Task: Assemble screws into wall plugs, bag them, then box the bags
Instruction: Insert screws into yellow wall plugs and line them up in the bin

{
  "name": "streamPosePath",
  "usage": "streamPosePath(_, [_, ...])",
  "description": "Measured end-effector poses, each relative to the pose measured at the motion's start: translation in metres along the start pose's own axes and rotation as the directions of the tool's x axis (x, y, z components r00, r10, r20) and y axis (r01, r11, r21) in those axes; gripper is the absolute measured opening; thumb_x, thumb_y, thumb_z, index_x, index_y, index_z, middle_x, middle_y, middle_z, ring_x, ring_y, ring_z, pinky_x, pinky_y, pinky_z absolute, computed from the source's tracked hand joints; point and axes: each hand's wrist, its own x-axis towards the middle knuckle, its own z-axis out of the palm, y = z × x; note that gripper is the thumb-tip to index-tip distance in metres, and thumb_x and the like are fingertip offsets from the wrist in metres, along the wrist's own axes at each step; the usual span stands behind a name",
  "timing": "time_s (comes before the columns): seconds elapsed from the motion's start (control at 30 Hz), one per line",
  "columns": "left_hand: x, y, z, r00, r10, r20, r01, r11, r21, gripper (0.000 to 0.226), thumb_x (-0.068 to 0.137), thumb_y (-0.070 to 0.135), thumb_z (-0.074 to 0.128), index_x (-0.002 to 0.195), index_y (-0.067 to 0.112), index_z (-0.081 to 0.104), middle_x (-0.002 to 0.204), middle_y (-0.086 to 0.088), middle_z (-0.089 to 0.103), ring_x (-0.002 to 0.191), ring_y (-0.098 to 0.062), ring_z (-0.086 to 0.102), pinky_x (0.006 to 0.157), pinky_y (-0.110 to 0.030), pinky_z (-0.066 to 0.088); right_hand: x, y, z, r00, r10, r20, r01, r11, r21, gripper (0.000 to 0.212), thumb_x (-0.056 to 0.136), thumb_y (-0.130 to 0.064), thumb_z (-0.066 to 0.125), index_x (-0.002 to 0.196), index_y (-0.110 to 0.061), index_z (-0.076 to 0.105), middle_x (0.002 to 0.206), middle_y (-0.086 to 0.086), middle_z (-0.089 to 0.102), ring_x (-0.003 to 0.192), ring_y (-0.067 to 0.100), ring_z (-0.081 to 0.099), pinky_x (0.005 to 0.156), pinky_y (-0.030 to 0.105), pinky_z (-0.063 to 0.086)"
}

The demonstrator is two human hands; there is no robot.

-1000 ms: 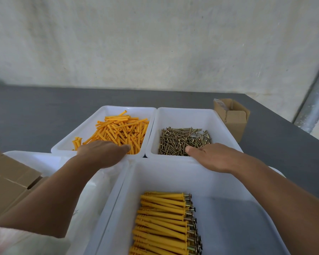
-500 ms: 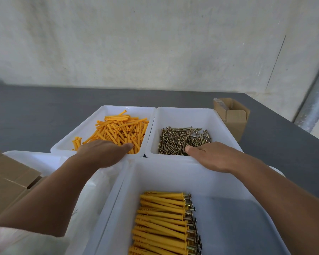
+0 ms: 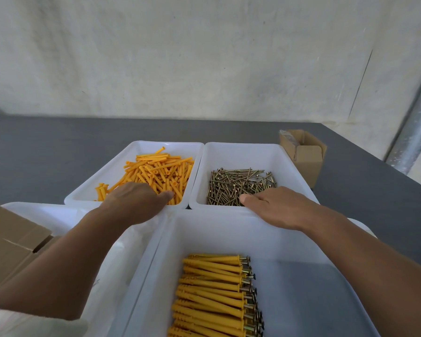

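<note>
The left hand point(image 3: 136, 203) is laid over the orange wall plugs point(image 3: 161, 173) in the centre-left tray point(image 3: 141, 144), the right hand point(image 3: 275, 206) over the screws point(image 3: 238, 186) at centre right; whether either grips anything cannot be told. One plug and one screw are best singled out cleanly.

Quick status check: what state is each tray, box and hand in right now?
Wall plug tray: loose orange plugs piled inside.
Screw tray: loose screws piled inside.
Near tray: assembled plugs stacked in a row.
Small cardboard box: flaps open.
Left hand: over plugs, grip hidden.
Right hand: over screws, grip hidden.
</note>
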Motion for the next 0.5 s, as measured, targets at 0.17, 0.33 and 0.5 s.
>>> streamPosePath(0.17, [0.001, 0.001, -0.002, 1.0, 0.02, 0.024, -0.017, 0.994, -0.104, 0.069, 0.088, 0.069, 0.037, 0.075, 0.01, 0.069, 0.073, -0.003, 0.062, 0.074, -0.015, 0.055, 0.063, -0.03, 0.041, -0.001, 0.002, -0.001, 1.0, -0.004, -0.008, 0.005, 0.999, 0.045, 0.055, 0.096, -0.067, 0.023, 0.072, -0.031, 0.057, 0.084, -0.006, 0.062, 0.088, 0.014, 0.059, 0.087, 0.039, 0.049])
streamPosePath(0.33, [-0.005, 0.003, -0.01, 0.993, 0.109, 0.055, -0.097, 0.98, -0.176, 0.053, 0.09, 0.058, 0.044, 0.089, 0.013, 0.072, 0.092, -0.003, 0.067, 0.084, -0.014, 0.055, 0.072, -0.03, 0.042, -0.002, 0.001, -0.002, 1.0, 0.011, -0.015, -0.011, 0.999, 0.031, 0.056, 0.094, -0.07, 0.025, 0.074, -0.028, 0.056, 0.082, -0.006, 0.06, 0.083, 0.011, 0.056, 0.079, 0.035, 0.046])
streamPosePath(0.5, [-0.017, 0.006, -0.023, 0.906, 0.417, 0.067, -0.422, 0.887, 0.188, 0.031, 0.099, 0.033, 0.04, 0.124, 0.028, 0.058, 0.124, 0.007, 0.058, 0.118, -0.015, 0.051, 0.095, -0.029, 0.044, -0.003, -0.002, -0.004, 0.998, 0.047, 0.029, -0.047, 0.999, 0.013, 0.07, 0.092, -0.073, 0.021, 0.096, -0.023, 0.07, 0.09, -0.001, 0.065, 0.089, 0.015, 0.059, 0.082, 0.035, 0.048])
